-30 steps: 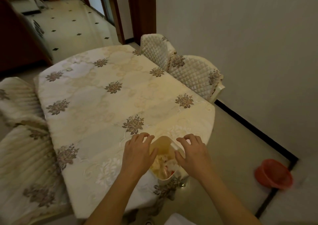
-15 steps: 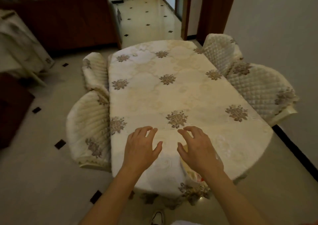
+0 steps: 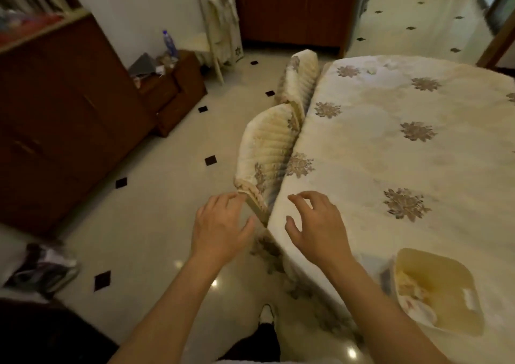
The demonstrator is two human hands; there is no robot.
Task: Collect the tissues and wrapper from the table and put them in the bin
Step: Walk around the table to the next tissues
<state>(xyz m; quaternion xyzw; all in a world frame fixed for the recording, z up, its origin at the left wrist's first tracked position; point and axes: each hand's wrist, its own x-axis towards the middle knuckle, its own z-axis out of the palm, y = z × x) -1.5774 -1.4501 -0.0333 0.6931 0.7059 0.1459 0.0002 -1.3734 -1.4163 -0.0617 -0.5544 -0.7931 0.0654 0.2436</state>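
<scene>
A cream plastic bin [image 3: 457,288] stands at the near right, by the table's edge, with crumpled tissues [image 3: 411,288] inside it. The table [image 3: 390,146] wears a cream cloth with brown flower motifs. My left hand [image 3: 220,224] hovers over the floor just left of the table's corner, fingers loosely spread and holding nothing. My right hand [image 3: 317,224] hovers over the table's near corner, fingers loosely curved and empty. Both hands are well left of the bin.
Two covered chairs [image 3: 267,152] are pushed against the table's left side. Dark wooden cabinets [image 3: 64,118] line the left wall, with a low cluttered unit [image 3: 172,85] and a bottle [image 3: 169,43]. A bag [image 3: 41,269] lies on the tiled floor at the left.
The view has swung left. My hands have let go of the bin, which now sits to my right, and both hover empty near the table's corner.
</scene>
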